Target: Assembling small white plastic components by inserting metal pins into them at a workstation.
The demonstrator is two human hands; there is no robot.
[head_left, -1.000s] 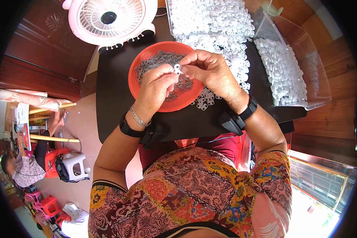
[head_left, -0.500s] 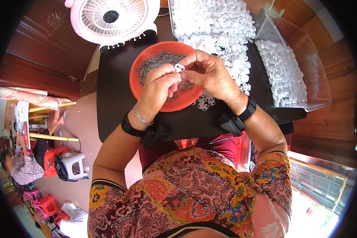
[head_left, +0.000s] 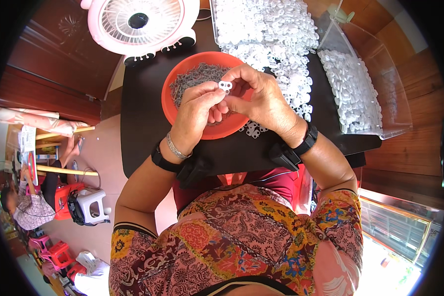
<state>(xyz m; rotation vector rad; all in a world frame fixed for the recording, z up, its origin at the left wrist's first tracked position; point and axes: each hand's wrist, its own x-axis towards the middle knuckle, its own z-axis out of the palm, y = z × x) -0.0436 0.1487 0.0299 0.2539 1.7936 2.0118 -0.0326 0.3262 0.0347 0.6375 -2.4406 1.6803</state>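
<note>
"Above the orange bowl (head_left: 227,131), inside the table's (head_left: 143,128) near edge, what is changing?"

"The right hand (head_left: 265,101) is now parting thumb and forefinger; contact isn't showing clearly. The left hand (head_left: 195,109) is pinching the white piece (head_left: 225,86), apparently bearing it alone."

"Textures?"

"Smooth-looking, holed plastic is hanging above nail-like grey pieces (head_left: 191,79)."

L hand (head_left: 195,112) holds wht pc (head_left: 225,85), R hand (head_left: 265,101) beside.

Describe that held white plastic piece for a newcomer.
On the black table, find the round orange bowl of thin grey pieces. Over it, the left hand pinches a small holed white plastic piece, held up while similar white pieces lie heaped.
</note>
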